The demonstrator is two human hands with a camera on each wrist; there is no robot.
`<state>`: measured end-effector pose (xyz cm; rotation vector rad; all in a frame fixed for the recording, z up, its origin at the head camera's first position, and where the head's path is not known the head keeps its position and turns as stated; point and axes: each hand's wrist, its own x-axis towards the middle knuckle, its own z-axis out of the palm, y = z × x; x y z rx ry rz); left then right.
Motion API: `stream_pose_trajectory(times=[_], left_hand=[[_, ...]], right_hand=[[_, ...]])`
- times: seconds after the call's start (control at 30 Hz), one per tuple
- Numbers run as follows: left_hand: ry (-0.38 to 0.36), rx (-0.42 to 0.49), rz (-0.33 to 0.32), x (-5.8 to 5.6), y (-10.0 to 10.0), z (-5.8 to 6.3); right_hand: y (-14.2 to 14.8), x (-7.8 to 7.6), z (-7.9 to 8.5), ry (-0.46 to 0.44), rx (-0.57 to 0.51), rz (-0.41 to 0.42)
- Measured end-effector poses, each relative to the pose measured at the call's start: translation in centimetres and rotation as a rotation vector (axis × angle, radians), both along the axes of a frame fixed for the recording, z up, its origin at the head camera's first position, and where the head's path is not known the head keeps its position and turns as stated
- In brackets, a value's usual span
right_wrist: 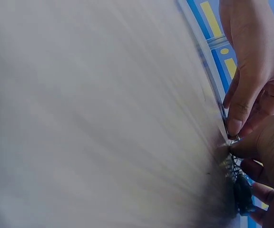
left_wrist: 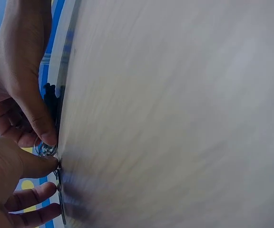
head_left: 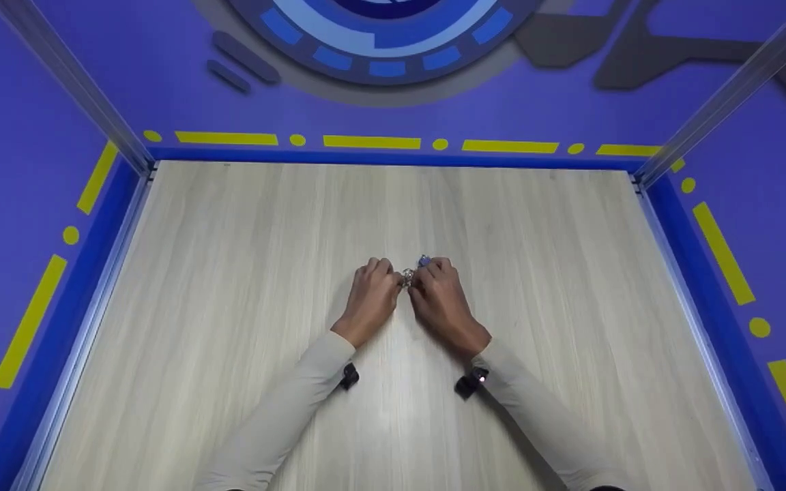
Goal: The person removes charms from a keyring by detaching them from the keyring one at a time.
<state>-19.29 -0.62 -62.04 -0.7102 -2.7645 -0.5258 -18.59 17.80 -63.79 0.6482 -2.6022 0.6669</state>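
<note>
Both hands meet over the middle of the table. Between their fingertips lies a metal key ring (head_left: 407, 274) with chain links. The left hand (head_left: 374, 293) pinches one side of it between thumb and fingers. A thin, flat metal piece, seen edge-on like a key (left_wrist: 62, 204), lies under the left fingers in the left wrist view. From the other side the right hand (head_left: 441, 296) pinches the ring with thumb and index finger. A small blue charm (head_left: 424, 261) hangs off the chain by the right fingers; it looks dark in the right wrist view, below the chain (right_wrist: 235, 166).
A pale wood-grain table (head_left: 379, 211) spreads around the hands. Blue panels with yellow dashes (head_left: 372, 142) wall it at the back and both sides, with metal posts (head_left: 727, 95) at the corners. Each sleeve carries a small black wrist camera (head_left: 468, 383).
</note>
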Motion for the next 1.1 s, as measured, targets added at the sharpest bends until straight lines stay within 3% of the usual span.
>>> stream_pose_trajectory(times=[0.27, 0.5, 0.53, 0.73, 0.77, 1.1], left_hand=[[-0.037, 0.117, -0.009, 0.1, -0.4, -0.1], [-0.083, 0.274, -0.028, 0.3, -0.6, 0.5], [-0.090, 0.306, -0.031, 0.0, -0.7, -0.3], [-0.220, 0.446, -0.018, 0.0, -0.7, 0.8], [-0.255, 0.463, -0.011, 0.4, -0.5, 1.9], [-0.407, 0.649, -0.029, 1.0, -0.6, 3.5]], right_hand=[[0.1, 0.1, 0.3, -0.015, -0.077, 0.020], [0.4, 0.2, 1.3, -0.107, -0.180, 0.019], [0.5, 0.3, 1.5, -0.123, -0.203, 0.019], [0.9, 0.4, 2.8, -0.184, -0.326, 0.044], [1.0, 0.4, 3.0, -0.189, -0.344, 0.053], [1.5, 0.9, 5.0, -0.210, -0.474, 0.103]])
